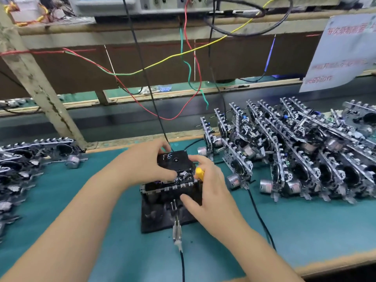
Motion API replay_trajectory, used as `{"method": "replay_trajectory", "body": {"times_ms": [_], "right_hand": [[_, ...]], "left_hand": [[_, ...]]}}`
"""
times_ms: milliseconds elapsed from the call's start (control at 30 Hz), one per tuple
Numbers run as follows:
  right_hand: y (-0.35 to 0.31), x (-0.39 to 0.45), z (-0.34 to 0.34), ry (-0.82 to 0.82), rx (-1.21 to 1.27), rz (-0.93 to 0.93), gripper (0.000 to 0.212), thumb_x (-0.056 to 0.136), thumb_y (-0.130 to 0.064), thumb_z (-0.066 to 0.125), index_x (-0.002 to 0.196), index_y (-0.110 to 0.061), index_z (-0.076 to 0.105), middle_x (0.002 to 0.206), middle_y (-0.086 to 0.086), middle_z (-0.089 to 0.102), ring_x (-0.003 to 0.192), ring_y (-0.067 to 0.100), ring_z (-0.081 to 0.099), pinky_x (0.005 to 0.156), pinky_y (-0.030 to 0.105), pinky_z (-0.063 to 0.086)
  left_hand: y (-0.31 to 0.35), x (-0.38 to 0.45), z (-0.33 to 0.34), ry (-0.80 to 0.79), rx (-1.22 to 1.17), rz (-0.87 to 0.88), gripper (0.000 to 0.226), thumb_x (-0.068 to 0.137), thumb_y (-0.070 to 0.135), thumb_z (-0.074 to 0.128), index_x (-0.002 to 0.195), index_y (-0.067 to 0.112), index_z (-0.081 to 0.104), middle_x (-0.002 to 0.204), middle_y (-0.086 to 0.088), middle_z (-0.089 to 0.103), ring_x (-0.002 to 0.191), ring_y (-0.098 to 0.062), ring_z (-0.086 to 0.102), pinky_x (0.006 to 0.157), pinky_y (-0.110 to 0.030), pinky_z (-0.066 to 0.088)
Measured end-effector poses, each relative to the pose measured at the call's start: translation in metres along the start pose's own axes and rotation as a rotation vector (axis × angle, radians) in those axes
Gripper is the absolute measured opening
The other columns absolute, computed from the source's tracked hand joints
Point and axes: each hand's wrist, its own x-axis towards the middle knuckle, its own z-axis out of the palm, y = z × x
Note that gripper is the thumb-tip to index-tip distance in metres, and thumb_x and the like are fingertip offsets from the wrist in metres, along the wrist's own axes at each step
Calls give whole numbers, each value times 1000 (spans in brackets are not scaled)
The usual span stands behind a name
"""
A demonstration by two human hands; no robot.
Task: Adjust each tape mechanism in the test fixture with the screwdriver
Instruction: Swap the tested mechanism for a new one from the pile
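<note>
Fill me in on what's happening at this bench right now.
A person is working on a tape mechanism seated in the black test fixture on the green mat. The left hand grips the black cassette on top, while the right hand holds a yellow-handled screwdriver at the mechanism. More mechanisms are stacked to the right and piled to the left.

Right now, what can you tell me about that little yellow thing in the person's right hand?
It is the screwdriver, and only its yellow handle shows: short, smooth, plastic-looking. The right hand has its fingers curled round it, hiding the shaft and tip, so I cannot tell where the tip sits. The handle stands roughly upright at the right edge of the black test fixture, beside the tape mechanism seated in it. The left hand holds the fixture's black top block.
</note>
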Motion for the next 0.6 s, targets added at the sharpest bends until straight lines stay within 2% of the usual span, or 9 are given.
{"method": "replay_trajectory", "body": {"times_ms": [100, 167, 200, 267, 333, 400, 467, 533, 600], "right_hand": [[-3, 1, 4, 10, 10, -5, 75, 87, -24, 72, 141, -44, 25, 129, -45, 19, 120, -14, 33, 96, -1, 24], [-5, 3, 6, 15, 33, -17, 75, 87, -22, 72, 139, -46, 25, 134, -40, 24, 119, -14, 36, 98, 0, 26], [-5, 4, 8, 22, 36, -28, 75, 87, -20, 72, 140, -45, 26, 136, -36, 27, 120, -13, 37, 100, 3, 28], [-8, 7, 11, 57, 1, -87, 71, 85, -15, 73, 137, -38, 30, 141, -24, 34, 125, -7, 36, 108, 17, 31], [-9, 11, 13, 108, -66, -181, 64, 82, -6, 74, 125, -28, 32, 149, -11, 38, 137, 3, 35, 114, 29, 32], [-8, 13, 15, 110, -119, -253, 59, 81, 0, 73, 118, -23, 34, 149, -3, 42, 140, 15, 39, 115, 33, 32], [-7, 16, 14, 43, -172, -262, 56, 81, 1, 73, 123, -20, 42, 140, -4, 51, 132, 16, 46, 111, 36, 35], [-5, 21, 11, -17, -245, -260, 51, 80, 2, 72, 124, -17, 55, 127, -6, 58, 123, 17, 51, 107, 37, 41], [-8, 28, 4, -69, -319, -273, 39, 81, 2, 71, 115, -16, 62, 114, -6, 62, 112, 20, 54, 97, 39, 47]], "left_hand": [[-6, -2, 8, 61, -124, -5, 55, 65, 52, 81, 109, 43, 50, 100, 27, 59, 87, 12, 56, 69, -13, 39], [-14, -10, 17, 180, -142, 39, 57, 63, 64, 73, 112, 45, 50, 105, 27, 58, 95, 10, 55, 78, -15, 41], [-17, -14, 22, 254, -142, 66, 57, 63, 68, 67, 113, 45, 50, 106, 29, 57, 97, 7, 55, 82, -17, 41], [-22, -22, 31, 416, -173, 97, 51, 67, 69, 63, 112, 47, 51, 106, 32, 56, 100, 4, 52, 86, -11, 37], [-30, -30, 38, 594, -296, 41, 40, 72, 66, 64, 108, 50, 54, 106, 33, 59, 99, 7, 53, 86, -6, 35], [-49, -42, 45, 728, -429, -121, 31, 77, 66, 62, 103, 51, 56, 105, 28, 62, 100, 5, 57, 86, -20, 43], [-76, -58, 52, 734, -413, -313, 29, 81, 68, 59, 100, 46, 56, 102, 22, 62, 98, -7, 59, 78, -34, 44], [-100, -75, 60, 641, -260, -464, 28, 84, 64, 66, 98, 42, 56, 100, 16, 61, 99, -20, 58, 74, -41, 45], [-110, -86, 65, 497, -73, -592, 35, 81, 56, 75, 105, 35, 63, 110, 2, 62, 108, -31, 55, 84, -48, 47]]}}
